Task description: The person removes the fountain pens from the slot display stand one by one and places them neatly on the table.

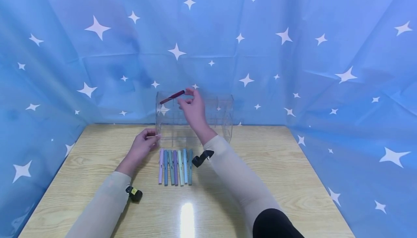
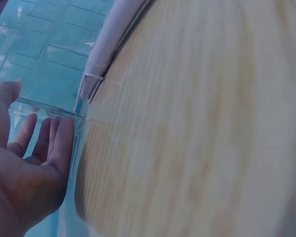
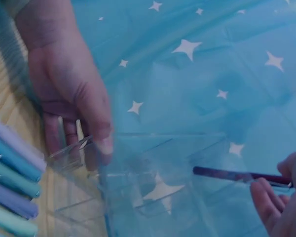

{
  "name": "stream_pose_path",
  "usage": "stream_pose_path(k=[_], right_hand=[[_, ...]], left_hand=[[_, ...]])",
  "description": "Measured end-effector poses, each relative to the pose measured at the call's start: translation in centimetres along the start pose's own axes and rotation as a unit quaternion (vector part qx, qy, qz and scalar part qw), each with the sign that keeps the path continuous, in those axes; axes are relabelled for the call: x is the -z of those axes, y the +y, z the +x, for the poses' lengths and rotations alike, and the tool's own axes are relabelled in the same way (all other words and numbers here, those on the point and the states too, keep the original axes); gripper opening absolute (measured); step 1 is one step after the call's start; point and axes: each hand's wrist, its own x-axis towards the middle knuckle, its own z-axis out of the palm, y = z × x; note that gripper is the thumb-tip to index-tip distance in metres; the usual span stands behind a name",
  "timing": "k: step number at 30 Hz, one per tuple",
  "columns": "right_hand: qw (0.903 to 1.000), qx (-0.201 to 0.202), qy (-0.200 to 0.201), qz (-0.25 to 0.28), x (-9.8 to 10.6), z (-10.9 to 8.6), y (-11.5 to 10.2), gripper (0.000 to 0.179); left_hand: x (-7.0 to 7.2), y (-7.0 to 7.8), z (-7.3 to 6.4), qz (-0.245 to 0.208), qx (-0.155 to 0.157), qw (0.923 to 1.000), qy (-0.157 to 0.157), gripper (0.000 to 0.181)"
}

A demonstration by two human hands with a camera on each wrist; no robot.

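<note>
A dark red pen (image 1: 172, 97) is pinched by its right end in my right hand (image 1: 193, 109), slanting over the upper left compartments of a clear plastic organizer (image 1: 195, 133). In the right wrist view the pen (image 3: 222, 173) appears level, its far end free. Down at the organizer's lower left corner, my left hand (image 1: 145, 143) grips its side, thumb and fingers on either side of the edge (image 3: 102, 148). Several capped pens (image 1: 176, 167) in lilac, blue, teal, purple and mint lie side by side in front of the organizer.
The wooden table (image 1: 260, 180) ends at a blue star-patterned cloth (image 1: 221, 31) that hangs behind and at both sides. The organizer stands close to the back edge. A bright light reflection lies on the tabletop near the front.
</note>
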Motion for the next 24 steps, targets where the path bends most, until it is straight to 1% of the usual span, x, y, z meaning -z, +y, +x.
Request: stream_pose_path(k=[4,8,10,19,24], right_hand=[[0.9992,-0.019,-0.006,0.035,-1.0,1.0,0.0,0.051],[0.9974,-0.052,-0.005,0.049,-1.6,1.5,0.4,0.043],[0.9967,-0.061,-0.003,0.052,-1.8,1.6,0.5,0.041],[0.9979,-0.056,-0.011,0.033,-2.4,1.8,0.8,0.035],[0.9973,-0.066,-0.021,0.025,-2.7,2.0,0.7,0.023]], left_hand=[[0.0,0.0,-0.1,-0.002,-0.005,1.0,0.001,0.049],[0.0,-0.1,0.0,-0.007,-0.002,1.0,-0.004,0.049],[-0.1,-0.1,0.0,-0.009,-0.002,0.9999,-0.006,0.05],[0.1,0.1,-0.2,0.0,-0.008,1.0,-0.003,0.049],[0.1,0.0,-0.2,-0.005,-0.007,0.9999,-0.005,0.05]])
